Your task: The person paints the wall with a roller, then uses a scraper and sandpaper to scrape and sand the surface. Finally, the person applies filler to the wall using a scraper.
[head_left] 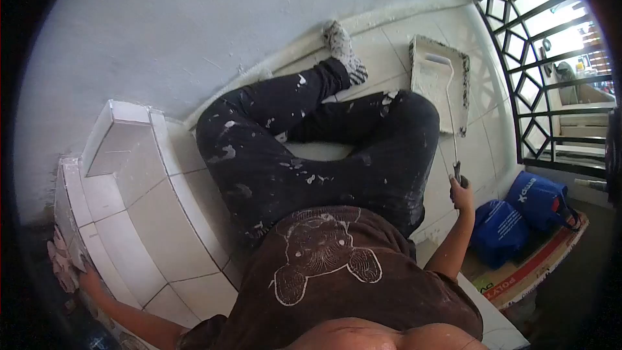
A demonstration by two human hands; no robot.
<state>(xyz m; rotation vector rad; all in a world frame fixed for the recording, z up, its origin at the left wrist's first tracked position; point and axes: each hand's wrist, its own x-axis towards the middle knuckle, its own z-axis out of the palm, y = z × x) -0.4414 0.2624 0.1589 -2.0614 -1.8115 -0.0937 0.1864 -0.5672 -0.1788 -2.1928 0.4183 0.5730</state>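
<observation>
My right hand (pixel 460 194) is closed around the dark handle of a paint roller (pixel 449 100). Its long wire frame reaches forward, and the white roller head rests inside a paint-smeared tray (pixel 466 100) on the floor. At the far left, my left hand (pixel 88 279) is by the outer edge of the tiled steps. It grips a pinkish cloth (pixel 59 264); most of its fingers are hidden in the dim edge of the view.
My crossed legs in paint-spotted dark trousers (pixel 324 168) fill the middle. A pale wall (pixel 194 32) rises ahead, and white tiled steps (pixel 168 220) stand at left. On the right are a black metal grille (pixel 531 91), blue bags (pixel 499 233) and a flattened cardboard box (pixel 538 269).
</observation>
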